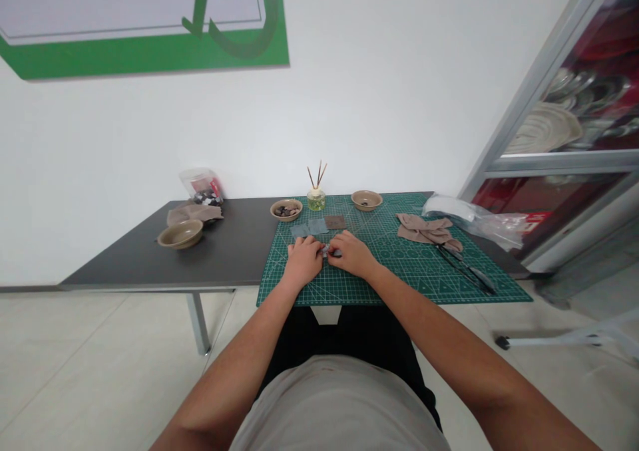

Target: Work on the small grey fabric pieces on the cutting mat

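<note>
Over the front part of the green cutting mat (389, 281), my left hand (303, 262) and my right hand (353, 254) are close together. Between their fingertips is a small grey-white piece (325, 251), pinched from both sides; its kind is too small to make out. A dark bit shows by my right fingers. Just beyond the hands, pale grey-blue squares (316, 226) and a brown square (335, 222) lie side by side on the mat.
Behind stand a bowl of stones (286, 210), a reed diffuser (316, 199) and another bowl (367, 201). On the right lie a brown cloth (426, 230), dark slender tools (466, 271) and a plastic bag (474, 218). A bowl (180, 235) and bag (204, 186) stand left.
</note>
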Demonstrator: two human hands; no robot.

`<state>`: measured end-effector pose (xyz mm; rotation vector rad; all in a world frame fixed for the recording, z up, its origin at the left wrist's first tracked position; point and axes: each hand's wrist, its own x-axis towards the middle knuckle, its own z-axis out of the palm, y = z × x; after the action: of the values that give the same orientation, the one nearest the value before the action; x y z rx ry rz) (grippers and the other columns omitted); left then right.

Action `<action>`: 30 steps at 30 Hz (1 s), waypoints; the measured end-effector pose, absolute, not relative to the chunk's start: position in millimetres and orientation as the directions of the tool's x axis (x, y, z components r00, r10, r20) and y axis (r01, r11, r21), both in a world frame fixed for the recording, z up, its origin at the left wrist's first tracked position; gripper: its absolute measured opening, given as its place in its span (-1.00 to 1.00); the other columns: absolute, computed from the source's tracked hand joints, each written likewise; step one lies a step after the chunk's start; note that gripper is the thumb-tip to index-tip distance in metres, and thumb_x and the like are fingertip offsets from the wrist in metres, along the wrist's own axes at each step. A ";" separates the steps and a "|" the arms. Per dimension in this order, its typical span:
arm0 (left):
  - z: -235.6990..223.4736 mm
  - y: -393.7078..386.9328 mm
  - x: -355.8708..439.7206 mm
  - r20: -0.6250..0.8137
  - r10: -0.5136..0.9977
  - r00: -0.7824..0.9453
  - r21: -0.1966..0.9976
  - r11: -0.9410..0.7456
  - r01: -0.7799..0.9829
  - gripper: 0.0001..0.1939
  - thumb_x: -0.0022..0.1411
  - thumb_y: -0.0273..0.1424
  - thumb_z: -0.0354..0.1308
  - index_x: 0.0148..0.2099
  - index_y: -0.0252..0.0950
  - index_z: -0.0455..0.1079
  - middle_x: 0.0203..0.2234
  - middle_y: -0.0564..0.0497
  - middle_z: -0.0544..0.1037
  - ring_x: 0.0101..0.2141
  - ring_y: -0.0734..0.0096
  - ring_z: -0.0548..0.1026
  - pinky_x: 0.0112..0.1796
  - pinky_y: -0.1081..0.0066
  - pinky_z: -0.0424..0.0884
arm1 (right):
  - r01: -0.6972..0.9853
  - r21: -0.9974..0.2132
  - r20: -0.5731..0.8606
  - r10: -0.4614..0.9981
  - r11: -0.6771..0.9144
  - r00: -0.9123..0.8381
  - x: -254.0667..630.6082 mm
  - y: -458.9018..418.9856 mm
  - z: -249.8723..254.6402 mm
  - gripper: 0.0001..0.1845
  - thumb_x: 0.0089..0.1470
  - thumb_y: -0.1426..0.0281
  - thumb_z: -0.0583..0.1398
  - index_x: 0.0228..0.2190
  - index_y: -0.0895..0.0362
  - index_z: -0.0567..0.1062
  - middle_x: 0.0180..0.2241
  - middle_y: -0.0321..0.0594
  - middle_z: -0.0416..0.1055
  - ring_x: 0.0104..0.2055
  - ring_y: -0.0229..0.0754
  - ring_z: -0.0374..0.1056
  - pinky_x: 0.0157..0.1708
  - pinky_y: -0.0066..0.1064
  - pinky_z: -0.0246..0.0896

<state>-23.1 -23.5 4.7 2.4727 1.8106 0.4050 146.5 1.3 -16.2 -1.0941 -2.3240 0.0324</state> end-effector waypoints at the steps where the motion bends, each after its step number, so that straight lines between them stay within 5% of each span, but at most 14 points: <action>1: 4.6 -23.4 -23.1 0.184 0.942 0.280 0.193 -0.315 0.929 -0.67 0.33 -0.35 -0.07 0.01 -0.15 0.45 -0.06 -0.08 0.46 -0.04 0.13 0.29 -0.09 0.15 0.23 | 0.691 -0.254 0.476 0.709 0.677 -0.520 146.5 1.5 -16.4 -0.88 0.04 0.41 0.27 -0.48 0.09 0.42 -0.38 -0.25 0.38 -0.23 -0.14 0.21 -0.17 -0.32 0.12; 8: 4.9 -23.7 -23.2 0.185 0.942 0.281 0.194 -0.316 0.929 -0.68 0.33 -0.35 -0.07 0.02 -0.16 0.44 -0.06 -0.09 0.46 -0.04 0.14 0.29 -0.09 0.15 0.23 | 0.787 -0.266 0.473 0.786 0.557 -0.397 146.0 1.6 -17.0 -0.83 0.03 0.39 0.27 -0.51 0.09 0.37 -0.40 -0.23 0.35 -0.19 -0.10 0.21 -0.19 -0.31 0.11; 26: 3.3 -23.6 -24.0 0.190 0.940 0.284 0.193 -0.319 0.928 -0.67 0.33 -0.35 -0.08 0.02 -0.15 0.45 -0.07 -0.09 0.45 -0.05 0.14 0.28 -0.09 0.14 0.24 | 0.693 -0.267 0.464 0.720 0.670 -0.517 145.8 -0.4 -13.5 -0.86 0.02 0.43 0.27 -0.49 0.10 0.39 -0.39 -0.27 0.36 -0.23 -0.16 0.21 -0.17 -0.35 0.12; 30: 3.6 -23.8 -23.8 0.198 0.938 0.286 0.191 -0.323 0.927 -0.67 0.33 -0.36 -0.08 0.01 -0.16 0.45 -0.07 -0.09 0.46 -0.06 0.14 0.28 -0.10 0.13 0.23 | 0.752 -0.278 0.474 0.766 0.598 -0.434 146.1 -0.4 -14.4 -0.83 0.01 0.42 0.28 -0.51 0.10 0.37 -0.40 -0.27 0.33 -0.23 -0.15 0.20 -0.20 -0.34 0.12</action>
<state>-23.8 -23.8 3.6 2.4875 1.8043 0.4275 146.1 -0.4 -14.4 -1.1977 -2.2628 0.0336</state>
